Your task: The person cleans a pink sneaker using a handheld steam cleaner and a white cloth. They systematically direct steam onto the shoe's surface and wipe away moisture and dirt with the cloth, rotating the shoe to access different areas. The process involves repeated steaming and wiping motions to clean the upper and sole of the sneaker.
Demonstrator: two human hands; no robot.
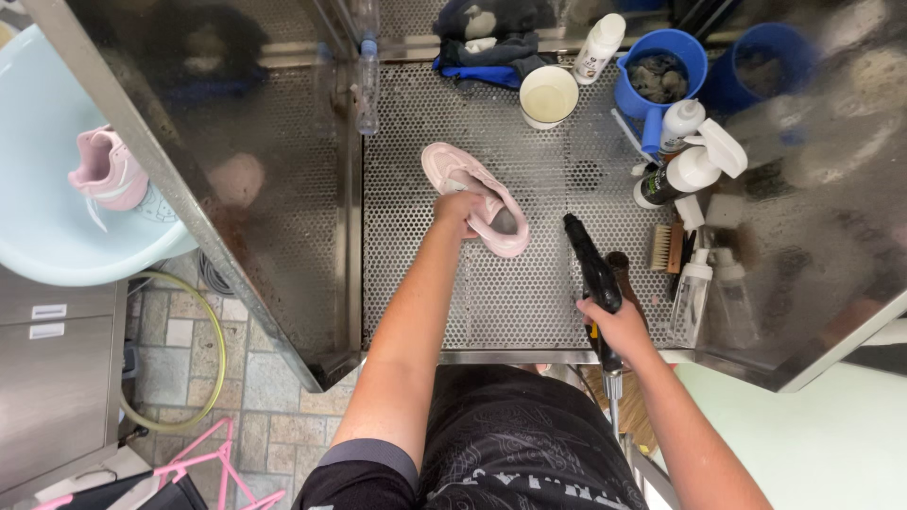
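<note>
Shoe-cleaning workshop: perforated steel bench (529, 302), spray bottles (688, 172)

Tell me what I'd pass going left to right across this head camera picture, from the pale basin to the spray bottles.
Pale blue basin holding a pink shoe → clear bottle → left hand on a second pink shoe → white cup → black spray gun in the right hand → wooden brush → white spray bottle.

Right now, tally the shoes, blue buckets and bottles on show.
Pink shoes: 2, one under the left hand at, one in the basin
Blue buckets: 2
Bottles: 6
Total: 10
</note>
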